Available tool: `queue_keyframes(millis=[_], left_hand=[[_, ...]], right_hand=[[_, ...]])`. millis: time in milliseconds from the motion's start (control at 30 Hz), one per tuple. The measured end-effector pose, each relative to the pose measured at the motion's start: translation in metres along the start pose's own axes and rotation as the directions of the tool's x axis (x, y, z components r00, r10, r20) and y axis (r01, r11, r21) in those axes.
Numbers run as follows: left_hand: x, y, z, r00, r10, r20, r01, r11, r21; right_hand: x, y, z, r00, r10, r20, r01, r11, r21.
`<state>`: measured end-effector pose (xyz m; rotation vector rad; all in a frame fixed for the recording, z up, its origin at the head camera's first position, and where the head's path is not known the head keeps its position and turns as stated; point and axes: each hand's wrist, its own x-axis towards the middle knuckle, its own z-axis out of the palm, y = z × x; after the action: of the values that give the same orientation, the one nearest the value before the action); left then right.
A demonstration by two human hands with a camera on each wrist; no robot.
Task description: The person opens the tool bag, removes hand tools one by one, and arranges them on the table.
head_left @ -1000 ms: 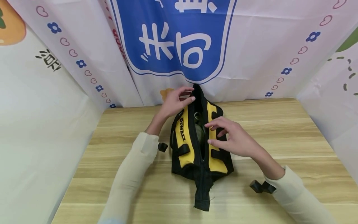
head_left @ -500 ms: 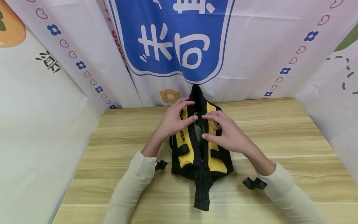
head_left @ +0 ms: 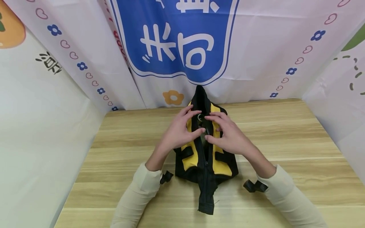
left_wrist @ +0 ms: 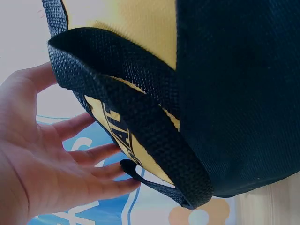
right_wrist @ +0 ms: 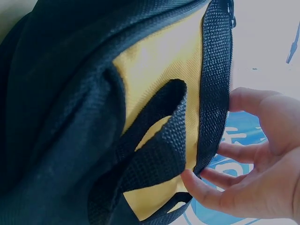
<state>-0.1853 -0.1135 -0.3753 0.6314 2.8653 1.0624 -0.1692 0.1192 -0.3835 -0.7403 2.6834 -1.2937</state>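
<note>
A black and yellow tool bag (head_left: 223, 168) stands on the wooden table, its zipped top parted along the middle. Inside the opening show a pale ring (head_left: 200, 117) and a dull green thing (head_left: 203, 138), mostly hidden. My left hand (head_left: 182, 129) hovers over the left lip, fingers spread and gently bent, thumb over the gap. Opposite it, my right hand (head_left: 229, 134) is held over the right lip with its thumb near the left thumb. Both wrist views show the fingers around the bag's upper edge, beside the black webbing handles (left_wrist: 140, 112), gripping nothing.
Behind the bag hangs a white cloth wall with a blue printed sign (head_left: 176, 41). White side panels (head_left: 42, 126) flank the wooden table (head_left: 114, 164). A black strap end (head_left: 206, 199) of the bag extends toward the near edge.
My left hand has come back from the bag's far end toward the middle of the opening. My right hand has shifted slightly left, bringing the hands closer together. The bag stays put.
</note>
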Motion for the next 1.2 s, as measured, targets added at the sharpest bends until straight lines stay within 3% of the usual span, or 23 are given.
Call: queue_keyframes(millis=[200,467,833,1200], left_hand=[[-0.009,0.000,-0.007,1.000,0.000,-0.027,0.000,1.000,0.019],[-0.027,-0.008,-0.025,0.999,-0.005,-0.045,0.005,1.000,0.012],[-0.048,-0.029,-0.036,0.998,-0.047,-0.047,0.040,0.990,-0.136],[-0.059,-0.048,-0.043,1.000,0.000,-0.022,-0.002,0.993,-0.120]], right_hand=[[-0.005,0.004,-0.006,0.999,0.035,0.021,-0.036,0.998,0.042],[-0.016,0.008,-0.017,0.999,0.048,0.006,-0.048,0.999,-0.001],[-0.026,0.016,-0.031,0.996,0.083,-0.041,-0.083,0.997,-0.005],[-0.040,0.033,-0.046,0.993,0.111,-0.027,-0.109,0.992,0.063]])
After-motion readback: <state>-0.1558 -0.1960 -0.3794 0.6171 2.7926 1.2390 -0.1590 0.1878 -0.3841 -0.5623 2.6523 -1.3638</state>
